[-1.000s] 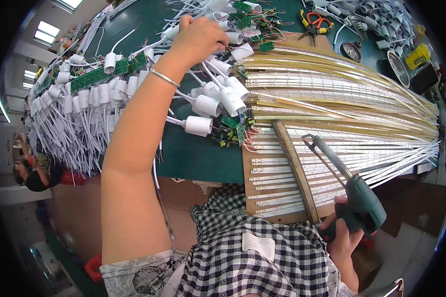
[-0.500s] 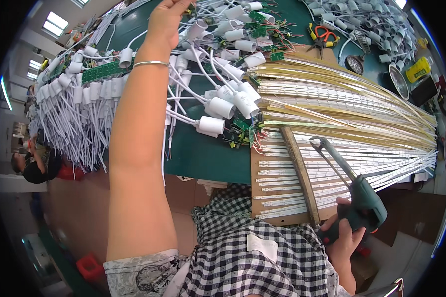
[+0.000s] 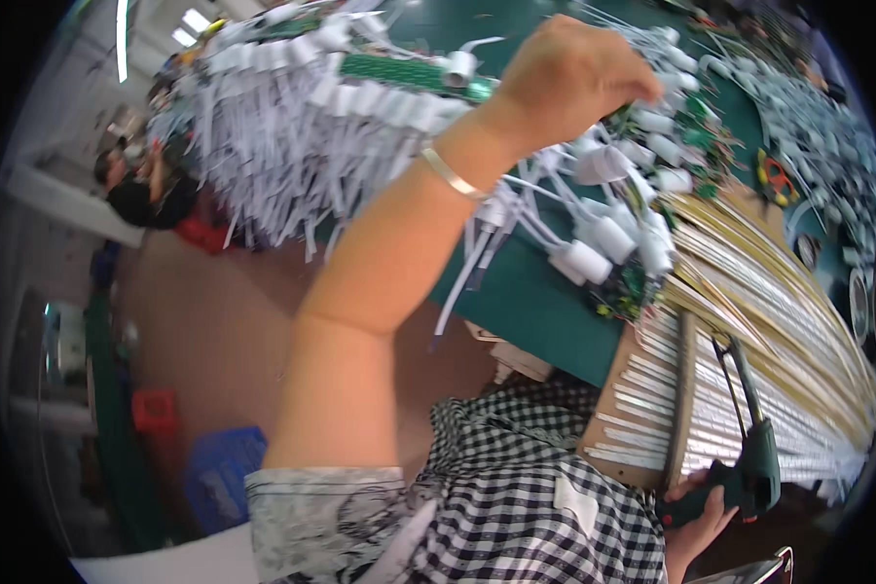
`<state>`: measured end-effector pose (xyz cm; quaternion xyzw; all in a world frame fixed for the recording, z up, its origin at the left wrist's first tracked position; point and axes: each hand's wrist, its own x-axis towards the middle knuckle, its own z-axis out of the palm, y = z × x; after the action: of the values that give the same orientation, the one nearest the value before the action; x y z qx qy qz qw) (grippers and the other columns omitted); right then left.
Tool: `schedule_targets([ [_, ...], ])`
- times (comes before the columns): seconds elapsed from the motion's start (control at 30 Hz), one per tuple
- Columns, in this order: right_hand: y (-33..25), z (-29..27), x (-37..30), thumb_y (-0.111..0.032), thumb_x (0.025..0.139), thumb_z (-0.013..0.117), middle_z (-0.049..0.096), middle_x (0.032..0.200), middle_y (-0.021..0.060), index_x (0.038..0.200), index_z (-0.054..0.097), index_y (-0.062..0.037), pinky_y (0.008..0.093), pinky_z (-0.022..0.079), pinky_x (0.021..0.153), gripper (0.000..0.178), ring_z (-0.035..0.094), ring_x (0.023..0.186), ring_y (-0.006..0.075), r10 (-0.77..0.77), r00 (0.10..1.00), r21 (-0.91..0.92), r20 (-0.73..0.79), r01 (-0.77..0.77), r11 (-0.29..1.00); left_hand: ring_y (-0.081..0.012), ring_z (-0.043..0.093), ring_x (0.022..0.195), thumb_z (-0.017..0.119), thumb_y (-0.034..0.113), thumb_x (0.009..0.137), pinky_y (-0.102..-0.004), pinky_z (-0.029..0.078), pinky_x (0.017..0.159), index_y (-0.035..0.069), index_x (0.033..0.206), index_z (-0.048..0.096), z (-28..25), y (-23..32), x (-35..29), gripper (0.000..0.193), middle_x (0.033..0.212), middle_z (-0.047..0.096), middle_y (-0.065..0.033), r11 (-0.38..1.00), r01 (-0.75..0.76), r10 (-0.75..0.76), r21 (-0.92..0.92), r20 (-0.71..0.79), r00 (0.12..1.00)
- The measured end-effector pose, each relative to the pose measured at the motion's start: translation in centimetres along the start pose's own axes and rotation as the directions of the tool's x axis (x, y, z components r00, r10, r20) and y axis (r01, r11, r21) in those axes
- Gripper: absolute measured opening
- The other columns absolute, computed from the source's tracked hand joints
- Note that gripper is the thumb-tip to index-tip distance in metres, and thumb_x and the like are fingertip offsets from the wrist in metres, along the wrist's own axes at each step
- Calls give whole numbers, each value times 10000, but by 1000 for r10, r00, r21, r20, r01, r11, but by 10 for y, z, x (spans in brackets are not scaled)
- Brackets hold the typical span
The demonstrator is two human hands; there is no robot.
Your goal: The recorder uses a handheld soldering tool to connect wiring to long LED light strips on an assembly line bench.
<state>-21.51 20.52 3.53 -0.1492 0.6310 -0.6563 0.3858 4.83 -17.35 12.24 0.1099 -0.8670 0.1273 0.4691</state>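
My left hand (image 3: pixel 576 86) is raised over the far part of the bench, its fingers pressed together. Whatever they pinch is hidden, and the hand is a little blurred. Just below and to the right of it lies a pile of white lamp sockets (image 3: pixel 603 164) with white cables and small green circuit boards (image 3: pixel 633 290). In my right hand (image 3: pixel 706 521) is a dark green soldering gun (image 3: pixel 754 472) with a slim metal front, held over silver LED strips (image 3: pixel 642 420). A narrow wooden bar (image 3: pixel 684 399) lies across these strips.
White sockets with hanging cables (image 3: pixel 273 136) line the bench's left side, near a long green board (image 3: pixel 399 73). Pliers with red and yellow handles (image 3: pixel 777 180) lie at right. A blue crate (image 3: pixel 226 477) and red crate (image 3: pixel 156 414) stand on the floor. Another person (image 3: pixel 141 190) works far left.
The view has swung left, so the bench appears shifted right and tilted. My left hand is now bent over the socket pile, its fingers pointing right. My right hand still grips the soldering gun.
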Motion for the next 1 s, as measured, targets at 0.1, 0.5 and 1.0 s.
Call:
schedule_targets([
  [0.1, 3, -2, 7, -216, 911, 566, 612, 873, 117, 1201, 475, 22, 292, 464, 488, 386, 570, 578, 169, -72, 992, -69, 99, 79, 994, -93, 623, 725, 686, 58, 861, -229, 524, 707, 28, 943, 656, -37, -36, 16, 92, 831, 668, -30, 638, 440, -733, -632, -325, 597],
  [0.5, 13, 3, 20, -136, 877, 587, 621, 865, 137, 1117, 500, 30, 299, 497, 536, 304, 591, 614, 188, -28, 925, -177, 380, 102, 979, -163, 541, 610, 557, 161, 739, -317, 387, 731, 165, 665, 498, 8, 181, -49, 95, 585, 520, 21, 943, 210, -16, -257, 596, 803],
  [1.0, -3, 54, 17, 39, 765, 643, 632, 822, 67, 943, 606, 23, 265, 512, 617, 183, 623, 692, 138, 56, 913, -289, 403, 69, 955, -195, 619, 685, 725, 148, 766, -325, 439, 673, 76, 866, 662, 16, 218, -62, 139, 791, 685, -56, 377, 860, -480, -344, 722, 499],
])
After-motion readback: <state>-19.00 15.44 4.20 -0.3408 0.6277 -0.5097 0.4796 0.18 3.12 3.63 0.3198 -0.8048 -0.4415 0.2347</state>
